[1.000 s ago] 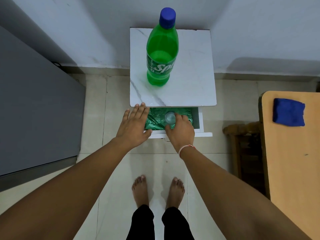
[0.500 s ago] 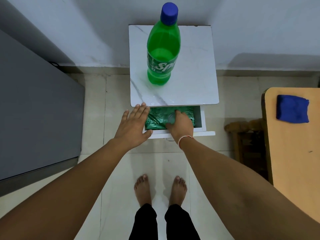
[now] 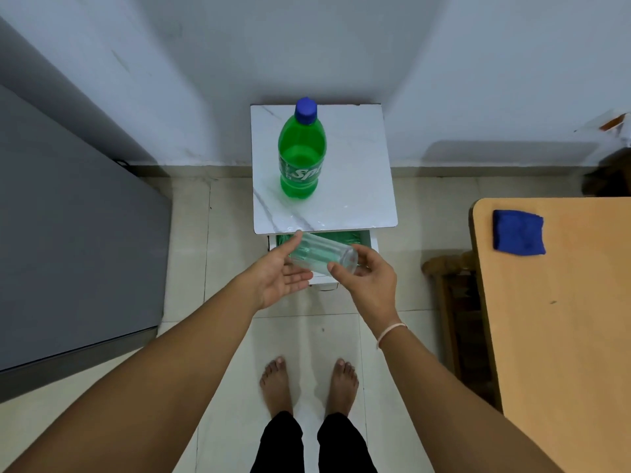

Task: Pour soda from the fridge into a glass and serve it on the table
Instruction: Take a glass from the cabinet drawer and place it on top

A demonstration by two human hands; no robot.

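A green soda bottle (image 3: 301, 158) with a blue cap stands upright on the small white marble-topped cabinet (image 3: 355, 186). A clear drinking glass (image 3: 321, 256) lies on its side in the air above the cabinet's open drawer (image 3: 367, 240). My right hand (image 3: 367, 281) grips the glass at its near end. My left hand (image 3: 281, 271) is palm up, fingers spread, touching the glass's far end and underside. The drawer holds green plastic wrapping.
A grey fridge (image 3: 68, 240) stands shut at the left. A wooden table (image 3: 563, 336) at the right carries a folded blue cloth (image 3: 518, 233), with a wooden chair (image 3: 450, 285) beside it. My bare feet stand on the tiled floor below.
My right hand has lifted the glass out of the drawer and turned it sideways. My left hand left the drawer's edge and turned palm up under the glass. The camera pulled back.
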